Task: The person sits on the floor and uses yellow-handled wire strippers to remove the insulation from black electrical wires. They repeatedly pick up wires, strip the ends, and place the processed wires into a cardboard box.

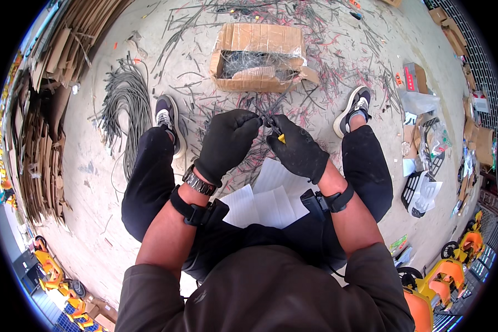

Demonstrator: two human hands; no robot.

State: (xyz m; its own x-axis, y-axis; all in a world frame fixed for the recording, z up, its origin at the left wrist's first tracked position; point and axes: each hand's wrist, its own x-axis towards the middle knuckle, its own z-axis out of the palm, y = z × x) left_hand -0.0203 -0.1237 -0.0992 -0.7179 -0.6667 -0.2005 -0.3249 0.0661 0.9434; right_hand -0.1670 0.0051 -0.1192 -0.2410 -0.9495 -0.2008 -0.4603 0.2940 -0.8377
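My left hand [231, 143], in a black work glove, has its fingertips pinched together on a dark grey cable [262, 115]. My right hand [299, 149], gloved alike, is closed around dark cable pieces, whose ends cross and stick out towards the box. A small yellow part [281, 138] shows by the right thumb; whether it belongs to a tool or a connector I cannot tell. Both hands are close together between my knees, above the littered floor. Just beyond them lies an open cardboard box [253, 85] with a dark tangle of wire-like scraps [253, 62] inside.
A long bundle of grey cables [126, 99] lies left of my left shoe [166, 118]. Black and red cable offcuts [328, 79] litter the floor. White foam sheets [269, 203] lie below my hands. Flattened cardboard [45, 153] is stacked left; yellow scooters [444, 274] stand behind right.
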